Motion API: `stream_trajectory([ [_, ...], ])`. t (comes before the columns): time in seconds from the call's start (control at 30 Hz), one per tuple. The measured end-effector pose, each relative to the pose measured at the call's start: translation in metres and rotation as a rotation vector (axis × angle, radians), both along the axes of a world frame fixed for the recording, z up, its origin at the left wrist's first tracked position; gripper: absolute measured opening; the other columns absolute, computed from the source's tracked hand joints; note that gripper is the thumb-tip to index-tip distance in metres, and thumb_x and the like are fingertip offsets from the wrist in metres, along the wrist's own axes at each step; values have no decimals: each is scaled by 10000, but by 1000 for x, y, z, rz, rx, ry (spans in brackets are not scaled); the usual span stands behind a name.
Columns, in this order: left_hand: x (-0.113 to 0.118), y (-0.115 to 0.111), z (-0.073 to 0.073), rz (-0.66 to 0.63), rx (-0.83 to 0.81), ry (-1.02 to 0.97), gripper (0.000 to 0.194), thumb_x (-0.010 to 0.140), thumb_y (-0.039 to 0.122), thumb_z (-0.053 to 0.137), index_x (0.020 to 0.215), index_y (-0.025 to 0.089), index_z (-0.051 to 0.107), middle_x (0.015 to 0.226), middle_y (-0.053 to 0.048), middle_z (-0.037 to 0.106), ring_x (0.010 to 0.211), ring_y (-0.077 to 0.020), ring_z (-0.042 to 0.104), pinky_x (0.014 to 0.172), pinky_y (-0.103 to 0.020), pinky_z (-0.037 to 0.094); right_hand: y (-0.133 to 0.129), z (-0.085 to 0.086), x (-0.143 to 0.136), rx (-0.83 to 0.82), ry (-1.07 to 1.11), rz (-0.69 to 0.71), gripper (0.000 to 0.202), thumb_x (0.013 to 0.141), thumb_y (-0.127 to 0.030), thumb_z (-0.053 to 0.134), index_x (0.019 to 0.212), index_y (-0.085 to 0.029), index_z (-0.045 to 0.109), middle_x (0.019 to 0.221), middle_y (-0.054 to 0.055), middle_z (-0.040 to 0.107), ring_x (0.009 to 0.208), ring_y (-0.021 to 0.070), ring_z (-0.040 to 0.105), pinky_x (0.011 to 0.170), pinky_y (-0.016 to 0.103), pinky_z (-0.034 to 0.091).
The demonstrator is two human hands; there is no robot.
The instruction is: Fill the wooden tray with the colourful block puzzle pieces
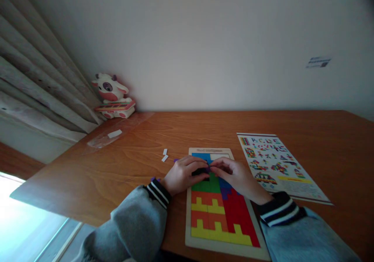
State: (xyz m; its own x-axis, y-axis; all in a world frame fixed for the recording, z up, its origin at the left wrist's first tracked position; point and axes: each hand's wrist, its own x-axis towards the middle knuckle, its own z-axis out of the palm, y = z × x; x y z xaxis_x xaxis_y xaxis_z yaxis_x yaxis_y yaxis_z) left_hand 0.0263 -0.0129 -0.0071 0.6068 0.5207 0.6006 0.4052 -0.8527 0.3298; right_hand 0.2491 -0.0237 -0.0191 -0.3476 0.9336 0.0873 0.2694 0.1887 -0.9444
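A wooden puzzle board [188, 215] lies in front of me, filled with red, yellow, orange, green and blue block-shaped pieces. Over its upper part, my left hand [185, 172] is closed, with thumb and fingers around a small dark purple puzzle piece [208, 169]. My right hand [235, 176] comes from the other side and pinches the same piece at its fingertips. Fingers cover much of this piece and the board beneath it. A pale bare patch [219, 156] shows at the board's upper right. Purple bits show beside my left hand, partly hidden.
A printed pattern sheet [280, 162] lies right of the board. Two small white pieces [165, 154] rest to the left on the wooden table [187, 125]. Farther back are a clear plastic wrapper [102, 139] and a cow toy with a keyboard [113, 96], near the curtain.
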Motion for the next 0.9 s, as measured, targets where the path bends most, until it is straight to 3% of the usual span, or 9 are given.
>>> stream_trajectory([
  [0.13, -2, 0, 0, 19, -63, 123, 299, 913, 378, 645, 1150, 196, 642, 1167, -90, 681, 1076, -213, 637, 952, -371, 538, 8, 1, 23, 160, -101, -171, 309, 936, -449, 531, 1071, -241, 717, 1131, 67, 733, 1057, 244, 673, 967, 421, 510],
  [0.23, -3, -2, -3, 15, -132, 187, 274, 931, 362, 613, 1152, 203, 645, 1226, -89, 644, 1127, -222, 604, 995, -390, 510, 12, 2, 41, 153, -200, -225, 313, 901, -442, 571, 1087, -237, 718, 1083, 77, 752, 1013, 263, 691, 930, 428, 528],
  [0.4, -4, -3, -5, 19, -198, 212, 276, 940, 359, 598, 1167, 207, 639, 1252, -85, 628, 1157, -230, 586, 1015, -398, 484, 13, -2, 50, 74, -310, -183, 272, 902, -430, 553, 959, -230, 729, 950, 55, 770, 896, 244, 710, 823, 381, 546],
  [0.63, -7, -3, -5, 14, -219, 219, 273, 932, 361, 611, 1146, 195, 649, 1239, -86, 639, 1147, -230, 590, 1013, -387, 474, 13, -5, 45, 154, -422, -107, 271, 907, -420, 556, 949, -240, 754, 956, 61, 731, 840, 220, 672, 735, 340, 512],
  [0.8, -6, -5, -5, 12, -204, 222, 269, 930, 362, 610, 1132, 190, 655, 1222, -88, 644, 1127, -230, 595, 992, -369, 484, 14, -8, 47, 110, -413, -86, 288, 898, -449, 557, 953, -232, 738, 917, 61, 730, 844, 226, 680, 741, 333, 523],
  [0.9, -8, -3, -4, 21, -169, 241, 245, 942, 344, 588, 1124, 195, 656, 1212, -86, 648, 1102, -223, 605, 980, -364, 486, 15, -8, 49, 131, -413, -143, 338, 918, -490, 499, 980, -242, 720, 962, 60, 751, 890, 242, 694, 789, 345, 529],
])
